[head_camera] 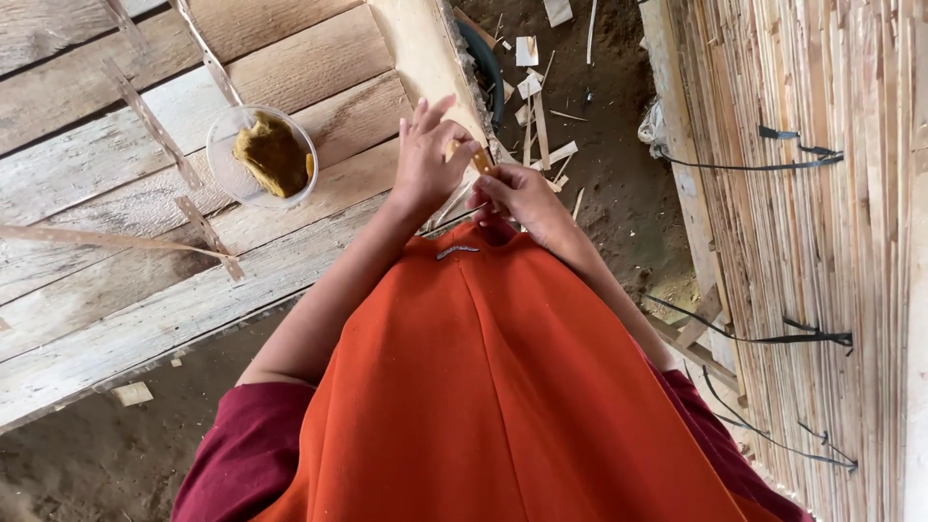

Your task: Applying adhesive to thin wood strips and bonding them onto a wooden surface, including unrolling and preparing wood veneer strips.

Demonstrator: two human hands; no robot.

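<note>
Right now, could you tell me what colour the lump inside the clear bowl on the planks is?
Mustard yellow-brown lump, seen in the head view.

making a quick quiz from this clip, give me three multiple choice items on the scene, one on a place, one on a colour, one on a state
1. Where does the clear bowl of yellow-brown paste stand?
A. on the plank table
B. on the dirt floor
C. on the bundled strips

2. What colour is the apron?
A. blue
B. orange
C. white

3. How do the two hands stand?
A. both flat on the table
B. both hanging empty at the sides
C. together in front of the body, right hand pinching a small yellowish piece

Key: 1 A, the bowl sits on the plank table, left of the hands. 2 B, the cloth over the body is orange. 3 C, the left hand has its fingers spread and meets the right hand, whose grip is on the small yellowish piece.
</note>
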